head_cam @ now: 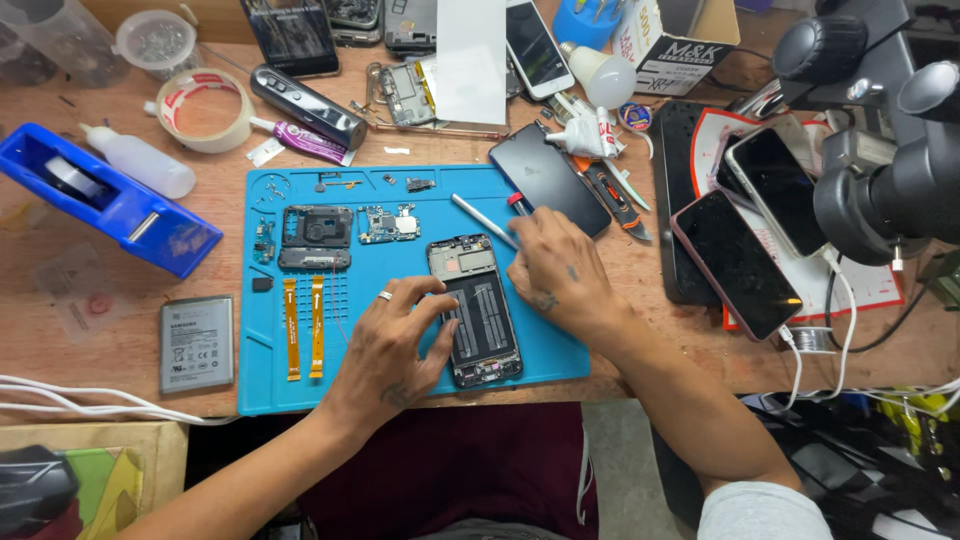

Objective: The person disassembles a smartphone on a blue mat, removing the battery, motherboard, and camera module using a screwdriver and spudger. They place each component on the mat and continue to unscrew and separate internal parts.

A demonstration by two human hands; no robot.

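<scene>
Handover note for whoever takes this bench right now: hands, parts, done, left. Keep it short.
Left hand: fingers steady the opened phone frame from its left edge; it grips nothing.
Right hand: holds a red-tipped screwdriver, resting at the frame's upper right.
Parts: frame lies on the blue mat; circuit board, camera bracket and two orange flex cables are laid out to its left. Battery sits off the mat on the table.
Done: phone is opened and stripped.
Left: battery, board and cables are still outside the frame.

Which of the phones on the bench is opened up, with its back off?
The phone frame on the blue mat, between the left hand and right hand: its bare internals show. The other phones lie closed, dark screens or backs up.
</scene>
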